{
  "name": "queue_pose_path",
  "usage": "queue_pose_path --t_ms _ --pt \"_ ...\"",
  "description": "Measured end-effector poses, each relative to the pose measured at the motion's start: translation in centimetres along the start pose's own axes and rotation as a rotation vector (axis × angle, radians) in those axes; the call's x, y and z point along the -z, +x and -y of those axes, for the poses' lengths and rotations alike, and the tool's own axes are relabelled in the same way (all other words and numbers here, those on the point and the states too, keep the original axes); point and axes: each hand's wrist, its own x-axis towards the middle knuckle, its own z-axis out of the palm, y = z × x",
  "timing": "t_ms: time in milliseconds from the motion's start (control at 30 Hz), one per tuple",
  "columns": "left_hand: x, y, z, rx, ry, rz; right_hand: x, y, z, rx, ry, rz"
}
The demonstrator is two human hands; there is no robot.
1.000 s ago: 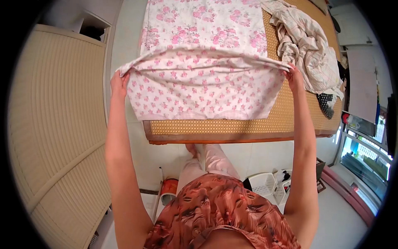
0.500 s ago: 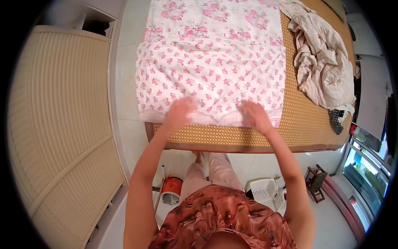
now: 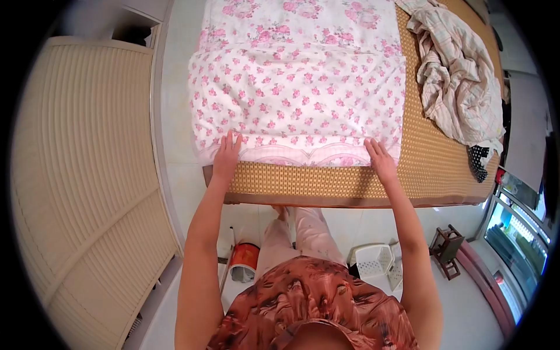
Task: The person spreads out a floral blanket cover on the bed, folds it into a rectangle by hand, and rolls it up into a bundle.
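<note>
A white duvet cover or sheet [image 3: 280,99] with pink roses lies folded over on the woven bed mat [image 3: 291,181]. Along its near edge runs a pale pink scalloped border [image 3: 274,153]. My left hand [image 3: 226,156] rests with fingers stretched out on the left part of that border. On the right part lies my right hand [image 3: 381,157], its fingers extended over the fabric near the corner. Neither hand grips the cloth. Small wrinkles show across the upper layer.
A crumpled checked cloth [image 3: 458,81] lies on the mat's right side, with a black dotted cloth [image 3: 478,163] at its end. Below the bed edge stand a red bucket [image 3: 244,256], a white basket [image 3: 373,261] and a wooden stool [image 3: 447,251]. A slatted cabinet door [image 3: 93,157] is at left.
Both hands have moved outward, away from each other, towards the cloth's two sides. The near edge now lies straighter, with more of the scalloped border showing between them.
</note>
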Motion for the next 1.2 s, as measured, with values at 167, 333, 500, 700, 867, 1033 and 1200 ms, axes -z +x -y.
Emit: queue_pose_path --t_ms 167,333,500,700,867,1033,1200 --pt "4.6 -0.8 0.9 -0.041 -0.130 0.041 4.4 -3.8 1.2 -0.024 0.095 -0.055" --pt "5.1 -6.1 -1.6 -0.088 -0.146 0.037 4.5 -9.5 1.4 -0.056 0.143 0.003" --pt "1.7 -9.2 -4.3 -0.119 -0.214 0.355 1.5 -11.6 0.1 -0.152 0.297 0.435" --pt "4.5 -1.5 -12.1 -0.278 -0.447 0.106 4.1 -1.5 5.2 0.374 0.236 0.124" --pt "3.2 10.1 -8.4 -0.453 0.187 0.130 2.9 11.9 0.5 0.188 0.189 0.108" --pt "6.9 13.1 -7.5 -0.180 0.033 -0.044 4.6 12.7 1.9 0.195 0.204 -0.396" --pt "3.2 8.4 -1.9 -0.159 0.023 0.002 2.0 10.8 -1.1 -0.232 0.220 -0.144"
